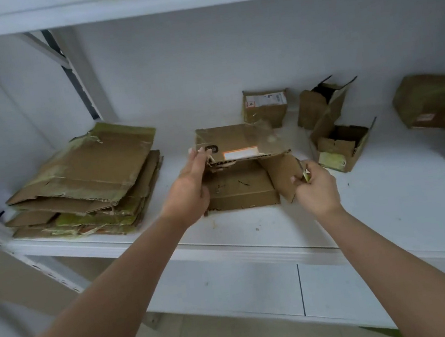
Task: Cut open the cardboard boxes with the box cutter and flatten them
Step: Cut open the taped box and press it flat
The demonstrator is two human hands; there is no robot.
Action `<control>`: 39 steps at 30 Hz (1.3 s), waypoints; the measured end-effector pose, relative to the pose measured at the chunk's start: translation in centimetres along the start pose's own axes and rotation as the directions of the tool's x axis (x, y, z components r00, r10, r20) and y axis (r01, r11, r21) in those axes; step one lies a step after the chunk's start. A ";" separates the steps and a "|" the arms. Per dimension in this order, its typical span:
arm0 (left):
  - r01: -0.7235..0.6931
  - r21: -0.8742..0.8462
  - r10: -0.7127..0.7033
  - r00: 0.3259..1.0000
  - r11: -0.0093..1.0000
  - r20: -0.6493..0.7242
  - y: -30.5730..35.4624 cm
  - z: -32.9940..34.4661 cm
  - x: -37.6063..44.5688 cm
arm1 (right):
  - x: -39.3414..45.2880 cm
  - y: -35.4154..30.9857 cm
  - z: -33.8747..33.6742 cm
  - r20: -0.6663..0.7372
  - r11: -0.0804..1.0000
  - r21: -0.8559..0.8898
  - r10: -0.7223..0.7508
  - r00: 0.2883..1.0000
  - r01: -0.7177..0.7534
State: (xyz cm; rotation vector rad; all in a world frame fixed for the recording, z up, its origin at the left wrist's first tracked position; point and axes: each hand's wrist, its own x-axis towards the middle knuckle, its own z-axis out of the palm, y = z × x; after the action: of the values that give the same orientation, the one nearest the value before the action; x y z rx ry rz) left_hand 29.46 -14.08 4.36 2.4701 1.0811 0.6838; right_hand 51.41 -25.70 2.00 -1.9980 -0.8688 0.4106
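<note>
A brown cardboard box [239, 166] lies opened in the middle of the white shelf [390, 203], its top panel with an orange-edged label raised. My left hand [190, 189] rests with straight fingers against the box's left side, fingertips at the raised panel's torn corner. My right hand [315, 187] grips a small yellow-green box cutter [306, 176], held at the edge of the box's right flap [283, 176]. The blade is too small to make out.
A stack of flattened cardboard [87, 183] lies at the shelf's left. Behind stand a closed labelled box [265, 107], an open upright box [320, 104], an open low box [341, 148] and a taped box [434, 102] at the right. An upper shelf runs overhead.
</note>
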 end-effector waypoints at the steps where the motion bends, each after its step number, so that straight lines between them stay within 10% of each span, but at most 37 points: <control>1: -0.023 0.019 0.023 1.000 1.000 0.003 0.0 0.3 -0.3 | -0.1 -0.1 0.1 0.016 0.998 0.049 0.026 1.000 -0.027; 8: -0.100 0.166 0.068 0.980 0.981 0.186 0.1 3.5 -1.4 | -1.4 0.7 -0.7 0.004 0.986 0.112 0.125 0.992 -0.125; 14: -0.174 0.323 -0.001 0.878 0.930 0.478 0.3 5.5 -1.1 | -1.7 0.6 -2.0 -0.187 0.989 -0.098 0.093 0.978 -0.113; 22: -0.237 0.307 -0.018 0.766 0.922 0.643 0.5 3.1 -0.4 | -1.7 -0.6 -0.7 -0.058 0.903 -0.422 -0.121 0.991 0.085; 27: 0.103 -0.201 -0.014 0.916 0.974 0.402 1.4 0.9 -0.4 | -1.2 -1.9 0.6 0.081 0.778 -0.588 -0.216 0.973 0.221; 31: 0.106 0.090 -0.114 0.990 0.990 0.089 0.6 1.4 1.7 | -0.1 -2.5 1.5 0.202 0.589 -0.715 -0.343 0.917 0.378; 39: 0.061 0.432 -0.218 0.920 0.900 0.325 -0.4 6.6 1.5 | 2.7 0.0 3.7 0.484 0.361 -0.767 -0.217 0.848 0.530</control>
State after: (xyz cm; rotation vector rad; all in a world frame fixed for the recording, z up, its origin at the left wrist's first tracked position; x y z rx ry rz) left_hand 33.79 -13.50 -0.82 2.6723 1.3418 -0.0750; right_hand 51.15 -21.57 0.12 -2.5598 -2.0509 -0.0883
